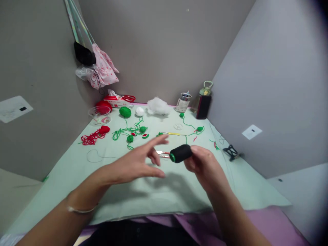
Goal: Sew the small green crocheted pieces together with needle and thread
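My right hand [205, 164] grips a spool of black thread [182, 153] by its right end, the green end of its core facing left. To the left of the spool, my left hand [139, 160] is spread with its fingers apart and nothing between them. The two hands do not touch. Partly hidden behind the spool and my left fingertips lies a metal tool with red edges [164, 154], on the pale green cloth [164, 198]. Beyond it rests a yellow-handled crochet hook [174, 133].
Green yarn balls [125, 112], red yarn [95, 136], white stuffing [158, 106] and a clear bowl [99, 115] are at the back and left. A pen jar [182, 103], a bottle [206, 89] and a black phone-like object [204, 107] stand back right. A black clip-like object [232, 153] lies right.
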Motion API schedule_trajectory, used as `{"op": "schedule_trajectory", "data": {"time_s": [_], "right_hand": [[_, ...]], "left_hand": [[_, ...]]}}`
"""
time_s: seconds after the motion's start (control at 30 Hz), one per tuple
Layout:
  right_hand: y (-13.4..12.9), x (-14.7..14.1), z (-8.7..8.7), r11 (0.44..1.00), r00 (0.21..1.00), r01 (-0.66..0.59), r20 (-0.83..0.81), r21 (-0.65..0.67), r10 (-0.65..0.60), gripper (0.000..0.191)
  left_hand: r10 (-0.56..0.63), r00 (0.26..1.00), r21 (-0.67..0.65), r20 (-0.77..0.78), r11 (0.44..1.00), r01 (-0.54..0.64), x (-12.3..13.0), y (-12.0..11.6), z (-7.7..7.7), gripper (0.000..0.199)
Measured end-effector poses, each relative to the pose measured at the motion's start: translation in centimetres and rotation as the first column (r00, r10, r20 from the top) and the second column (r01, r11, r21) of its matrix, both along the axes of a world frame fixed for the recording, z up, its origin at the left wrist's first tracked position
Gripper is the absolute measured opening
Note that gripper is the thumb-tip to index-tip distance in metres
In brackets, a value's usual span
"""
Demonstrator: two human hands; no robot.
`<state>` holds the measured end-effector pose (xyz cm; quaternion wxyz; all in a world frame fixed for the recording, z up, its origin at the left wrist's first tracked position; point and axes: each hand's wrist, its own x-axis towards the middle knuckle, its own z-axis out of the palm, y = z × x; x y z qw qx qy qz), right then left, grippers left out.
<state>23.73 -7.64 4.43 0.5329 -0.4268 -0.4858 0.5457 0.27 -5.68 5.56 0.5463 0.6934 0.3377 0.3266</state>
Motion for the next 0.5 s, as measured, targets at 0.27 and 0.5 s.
{"op": "schedule_trajectory", "data": {"time_s": [0.27, 0.5], "right_hand": [[-0.4, 3.6, -1.2, 0.989, 0.988, 0.148, -0.039, -0.029, -0.149, 0.046], [-1.3, 11.4, -3.8, 0.879, 0.861, 0.469, -0.177, -0.09, -0.477, 0.038]], "left_hand": [[-0.025, 0.983, 0.082, -0.182, 0.996, 0.041, -3.0, 0.1, -0.2, 0.036], [-0.006, 0.909, -0.011, -0.416, 1.0, 0.001, -12.7, -2.4, -1.2, 0.03]]}}
